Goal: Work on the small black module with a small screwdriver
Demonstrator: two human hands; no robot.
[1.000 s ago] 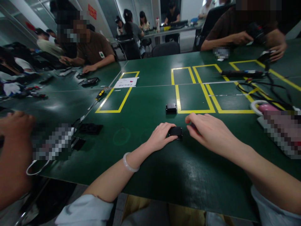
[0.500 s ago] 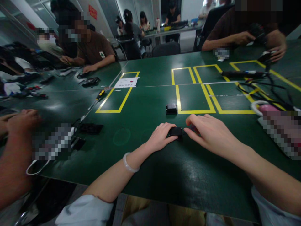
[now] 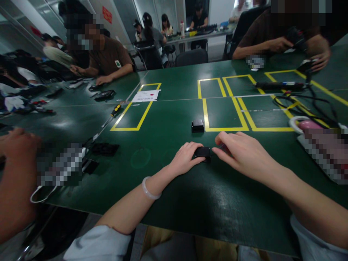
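Note:
A small black rectangular block (image 3: 203,152) with a flat top rests on the green table. My left hand (image 3: 186,157) grips its left end, fingers on the far side and thumb along the near edge. Just right of the block is my right hand (image 3: 232,146), its thumb and bent forefinger apart with a gap between them. Nothing shows in that gap, though the other fingers are partly hidden behind the hand. Beyond my left hand sits a second, similar black block (image 3: 198,125), untouched, beside a yellow tape corner.
Yellow tape rectangles (image 3: 227,129) mark the green table (image 3: 174,203). To the left lie a yellow-and-black screwdriver (image 3: 116,110), a white paper (image 3: 146,95) and black parts (image 3: 105,149). Cables (image 3: 296,103) and a pink item (image 3: 312,125) lie right. Co-workers sit around; one's arm (image 3: 20,174) is at left.
Both of my hands and the two black blocks stay practically where they were. The co-worker's hand at the left edge has shifted slightly left.

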